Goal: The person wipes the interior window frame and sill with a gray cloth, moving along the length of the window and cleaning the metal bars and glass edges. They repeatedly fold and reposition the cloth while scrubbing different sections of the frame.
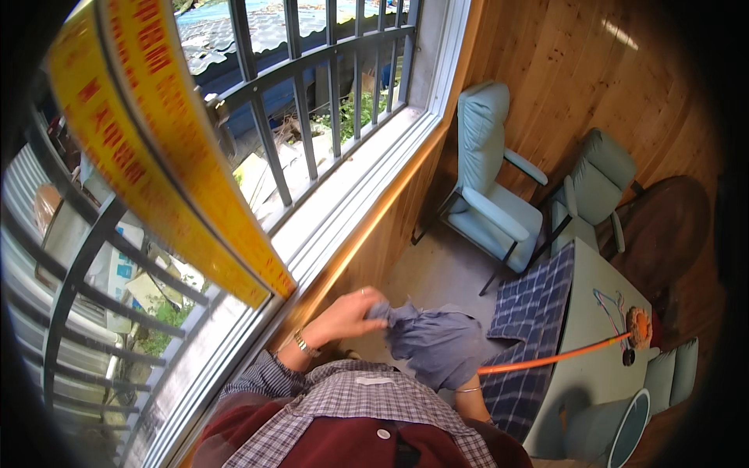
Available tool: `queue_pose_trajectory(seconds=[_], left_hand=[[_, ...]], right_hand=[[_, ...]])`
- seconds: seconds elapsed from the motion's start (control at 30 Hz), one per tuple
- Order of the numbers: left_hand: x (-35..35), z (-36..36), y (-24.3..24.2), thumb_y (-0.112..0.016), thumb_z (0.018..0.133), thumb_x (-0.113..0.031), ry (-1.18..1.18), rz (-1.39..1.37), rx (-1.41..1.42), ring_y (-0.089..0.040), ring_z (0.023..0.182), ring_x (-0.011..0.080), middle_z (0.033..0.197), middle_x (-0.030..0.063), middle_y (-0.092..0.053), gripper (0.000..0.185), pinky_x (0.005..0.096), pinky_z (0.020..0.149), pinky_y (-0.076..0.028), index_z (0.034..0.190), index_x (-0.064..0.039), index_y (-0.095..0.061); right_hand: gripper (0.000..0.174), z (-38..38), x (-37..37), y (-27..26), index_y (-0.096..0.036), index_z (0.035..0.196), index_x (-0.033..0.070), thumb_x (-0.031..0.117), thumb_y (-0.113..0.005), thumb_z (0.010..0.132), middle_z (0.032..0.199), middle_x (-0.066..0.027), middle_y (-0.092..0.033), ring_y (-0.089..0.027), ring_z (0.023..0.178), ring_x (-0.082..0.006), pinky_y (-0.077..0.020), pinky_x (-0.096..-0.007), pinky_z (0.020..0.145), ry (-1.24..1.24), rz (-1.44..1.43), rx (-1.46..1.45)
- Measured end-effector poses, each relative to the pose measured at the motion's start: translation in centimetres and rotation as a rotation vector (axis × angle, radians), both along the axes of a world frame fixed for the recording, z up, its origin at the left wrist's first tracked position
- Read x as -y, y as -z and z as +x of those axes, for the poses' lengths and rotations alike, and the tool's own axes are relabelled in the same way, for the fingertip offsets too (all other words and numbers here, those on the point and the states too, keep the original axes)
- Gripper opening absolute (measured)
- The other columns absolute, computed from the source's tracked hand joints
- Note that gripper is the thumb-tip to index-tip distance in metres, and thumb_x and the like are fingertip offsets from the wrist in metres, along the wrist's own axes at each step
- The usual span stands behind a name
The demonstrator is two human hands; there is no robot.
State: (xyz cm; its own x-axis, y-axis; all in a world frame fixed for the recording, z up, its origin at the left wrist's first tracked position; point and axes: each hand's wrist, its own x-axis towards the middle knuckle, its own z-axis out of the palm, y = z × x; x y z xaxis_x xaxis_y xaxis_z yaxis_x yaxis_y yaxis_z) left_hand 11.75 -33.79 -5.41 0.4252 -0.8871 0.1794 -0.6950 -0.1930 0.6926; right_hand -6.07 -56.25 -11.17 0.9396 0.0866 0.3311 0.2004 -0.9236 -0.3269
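Note:
A crumpled blue-grey cloth hangs in front of my body. My left hand, with a ring and a wrist watch, has its thumb and fingers on the bunched left end of this cloth. Most of my right hand lies hidden under the cloth; the wrist with a bangle shows below it. An orange rod sticks out to the right from beside the cloth-covered hand, with a brownish bristly head at its far end, over the table. Whether the right hand grips the rod is hidden.
A barred sliding window with yellow printed strips is on the left. A table with a checked cloth, hangers and a bucket stands right. Padded armchairs line the wood-panelled wall.

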Motion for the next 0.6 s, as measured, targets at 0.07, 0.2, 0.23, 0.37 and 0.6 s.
queue_pose_trajectory(seconds=[0.07, 0.2, 0.23, 0.37, 0.6], left_hand=[[-0.4, 1.2, 0.1, -0.070, 0.082, -0.040, 0.027, 0.396, 0.140, -0.062, 0.100, 0.0317, 0.114, 0.0122, -0.061, 0.045, 0.0409, 0.082, -0.051, 0.106, -0.003, -0.064], [-0.1, 2.2, -1.7, -0.073, 0.080, -0.030, -0.193, 0.031, 0.264, -0.064, 0.097, 0.0294, 0.114, 0.0094, -0.063, 0.033, 0.0379, 0.080, -0.052, 0.101, -0.006, -0.066], [0.1, 2.4, -2.5, -0.074, 0.080, -0.026, -0.288, -0.105, 0.289, -0.064, 0.097, 0.0292, 0.113, 0.0093, -0.064, 0.030, 0.0369, 0.081, -0.052, 0.101, -0.006, -0.066], [-0.3, 4.4, -5.7, -0.071, 0.078, -0.007, -0.629, -0.318, 0.662, -0.064, 0.097, 0.0272, 0.107, 0.0097, -0.064, 0.025, 0.0436, 0.091, -0.049, 0.102, -0.010, -0.067], [-1.2, 6.1, -4.8, -0.074, 0.078, -0.010, -1.283, 0.258, 1.351, -0.059, 0.112, 0.0227, 0.114, 0.0002, -0.060, 0.027, 0.0525, 0.116, -0.022, 0.102, -0.023, -0.069]], right_hand=[[0.039, 2.7, 2.3, -0.3, -0.062, 0.116, 0.006, 0.025, -0.064, 0.082, 0.109, -0.0109, -0.065, -0.061, 0.102, -0.0242, -0.0462, -0.0338, 0.095, 0.092, -0.202, 0.001], [0.031, 8.4, 5.6, -1.4, -0.063, 0.109, 0.010, 0.022, -0.064, 0.082, 0.105, -0.0066, -0.064, -0.059, 0.102, -0.0239, -0.0423, -0.0327, 0.098, 0.112, 0.642, -0.112], [0.030, 10.0, 6.5, -1.7, -0.063, 0.109, 0.010, 0.022, -0.065, 0.081, 0.104, -0.0068, -0.064, -0.059, 0.101, -0.0242, -0.0423, -0.0332, 0.098, 0.111, 0.556, -0.105], [0.029, 17.1, 10.5, -3.2, -0.064, 0.107, 0.010, 0.024, -0.065, 0.081, 0.102, -0.0074, -0.063, -0.059, 0.099, -0.0251, -0.0424, -0.0350, 0.096, 0.063, 0.581, -0.015], [0.027, 33.8, 15.6, -6.9, -0.065, 0.103, 0.011, 0.026, -0.067, 0.080, 0.098, -0.0084, -0.063, -0.059, 0.096, -0.0267, -0.0427, -0.0383, 0.093, -0.435, 0.107, 0.006]])
